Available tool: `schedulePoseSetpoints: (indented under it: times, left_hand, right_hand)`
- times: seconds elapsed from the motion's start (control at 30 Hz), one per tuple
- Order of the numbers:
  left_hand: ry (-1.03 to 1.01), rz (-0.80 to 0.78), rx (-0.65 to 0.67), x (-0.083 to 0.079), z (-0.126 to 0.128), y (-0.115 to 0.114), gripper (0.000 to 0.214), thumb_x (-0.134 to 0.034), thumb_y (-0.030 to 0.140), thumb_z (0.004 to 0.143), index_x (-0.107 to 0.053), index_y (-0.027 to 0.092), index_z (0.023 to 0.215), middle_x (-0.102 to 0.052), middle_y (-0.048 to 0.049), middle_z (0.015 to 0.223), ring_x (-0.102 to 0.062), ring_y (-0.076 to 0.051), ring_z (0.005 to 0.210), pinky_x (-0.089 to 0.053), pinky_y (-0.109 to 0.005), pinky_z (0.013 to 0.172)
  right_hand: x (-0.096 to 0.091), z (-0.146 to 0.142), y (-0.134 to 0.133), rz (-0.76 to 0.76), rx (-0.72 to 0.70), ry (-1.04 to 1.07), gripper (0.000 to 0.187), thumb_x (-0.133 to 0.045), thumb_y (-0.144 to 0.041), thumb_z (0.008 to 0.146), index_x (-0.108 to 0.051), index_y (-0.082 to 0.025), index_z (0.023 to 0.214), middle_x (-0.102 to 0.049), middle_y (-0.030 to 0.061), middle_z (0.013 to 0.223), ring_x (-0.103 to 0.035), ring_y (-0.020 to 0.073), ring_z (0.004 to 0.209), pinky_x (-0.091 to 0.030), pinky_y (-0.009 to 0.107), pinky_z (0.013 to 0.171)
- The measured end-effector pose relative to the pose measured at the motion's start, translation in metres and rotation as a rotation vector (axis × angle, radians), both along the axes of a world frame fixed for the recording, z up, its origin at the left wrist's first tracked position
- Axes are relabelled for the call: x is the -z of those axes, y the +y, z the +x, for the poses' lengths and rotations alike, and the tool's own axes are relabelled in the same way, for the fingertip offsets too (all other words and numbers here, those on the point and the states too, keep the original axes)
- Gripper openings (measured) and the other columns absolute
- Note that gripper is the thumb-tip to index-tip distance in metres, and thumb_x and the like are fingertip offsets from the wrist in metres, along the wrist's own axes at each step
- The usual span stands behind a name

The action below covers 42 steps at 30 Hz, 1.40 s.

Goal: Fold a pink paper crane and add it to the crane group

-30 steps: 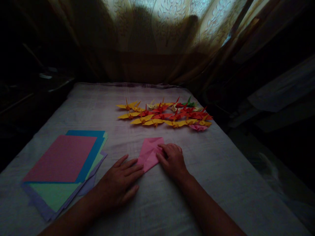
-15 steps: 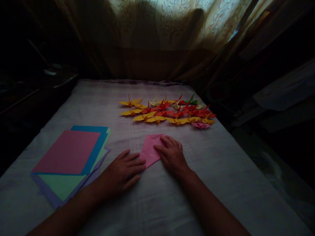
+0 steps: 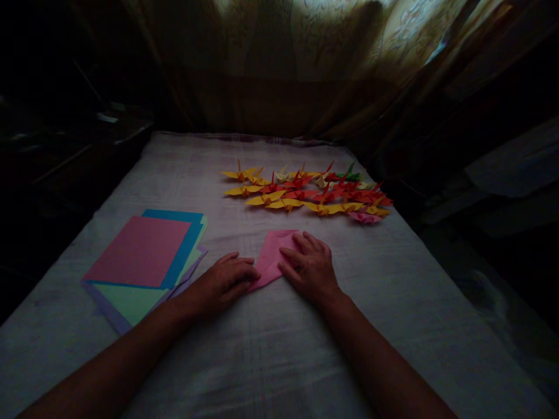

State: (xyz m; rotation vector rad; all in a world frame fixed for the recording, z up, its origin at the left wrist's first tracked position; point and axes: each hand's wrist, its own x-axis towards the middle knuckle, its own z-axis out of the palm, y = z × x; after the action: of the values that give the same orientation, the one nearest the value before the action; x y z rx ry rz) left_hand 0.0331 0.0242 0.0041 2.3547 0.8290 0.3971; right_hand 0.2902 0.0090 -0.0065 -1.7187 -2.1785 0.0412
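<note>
A folded piece of pink origami paper point(image 3: 273, 250) lies on the cloth-covered table in front of me. My left hand point(image 3: 226, 280) is at its lower left corner, fingers bent and drawn together, thumb and fingertips closed on that corner. On the right part of the paper rests my right hand point(image 3: 311, 266), palm down with the fingers spread and pressing it flat. Part of the paper's right side is hidden under those fingers.
A stack of square sheets, with a pink sheet point(image 3: 140, 250) on top, lies to the left. Several folded paper cranes point(image 3: 286, 202) in yellow, red, green, white and pink stand in rows farther back. A patterned curtain point(image 3: 271, 75) hangs beyond the tablecloth point(image 3: 187, 169).
My left hand's fingers have gone from outstretched to bent at the paper's corner. The fingers of my right hand have spread more. The whole view has shifted slightly.
</note>
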Motion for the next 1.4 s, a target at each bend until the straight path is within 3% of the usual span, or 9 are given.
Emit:
schedulePoseSetpoints:
  times: [0.43,0.73,1.07,1.4]
  left_hand:
    - [-0.042,0.110,-0.040,0.003,0.007,-0.005,0.017,-0.057,0.030,0.094,-0.061,0.021,0.108,-0.067,-0.0032,0.109,-0.060,-0.019,0.106,-0.034,-0.045,0.109]
    - [-0.068,0.125,-0.058,0.009,-0.002,-0.010,0.020,-0.053,0.032,0.096,-0.058,0.022,0.113,-0.067,-0.0043,0.111,-0.060,-0.021,0.111,-0.034,-0.048,0.111]
    - [-0.017,0.223,-0.034,0.004,-0.014,-0.024,0.023,-0.045,0.025,0.098,-0.062,0.021,0.112,-0.067,-0.0071,0.112,-0.060,-0.023,0.109,-0.042,-0.045,0.104]
    - [0.070,0.400,0.061,0.018,-0.020,-0.027,0.043,-0.043,0.015,0.096,-0.053,0.025,0.136,-0.066,-0.0056,0.128,-0.056,-0.027,0.121,-0.036,-0.054,0.108]
  right_hand:
    - [-0.005,-0.029,-0.015,-0.033,0.153,-0.091,0.058,-0.070,-0.057,0.075,-0.066,-0.022,0.122,-0.052,0.0180,0.141,-0.040,0.0391,0.133,-0.024,0.059,0.107]
    - [-0.004,-0.053,-0.025,-0.109,0.250,-0.129,0.072,-0.061,-0.061,0.081,-0.055,-0.012,0.134,-0.041,0.0235,0.148,-0.034,0.0407,0.137,-0.019,0.061,0.109]
    - [-0.003,-0.047,-0.029,-0.247,0.202,-0.110,0.078,-0.052,-0.060,0.086,-0.041,-0.012,0.146,-0.030,0.0206,0.156,-0.025,0.0378,0.144,-0.016,0.061,0.112]
    - [0.001,-0.050,-0.029,-0.219,0.221,-0.107,0.080,-0.051,-0.063,0.085,-0.041,-0.012,0.146,-0.030,0.0212,0.156,-0.024,0.0387,0.144,-0.015,0.062,0.112]
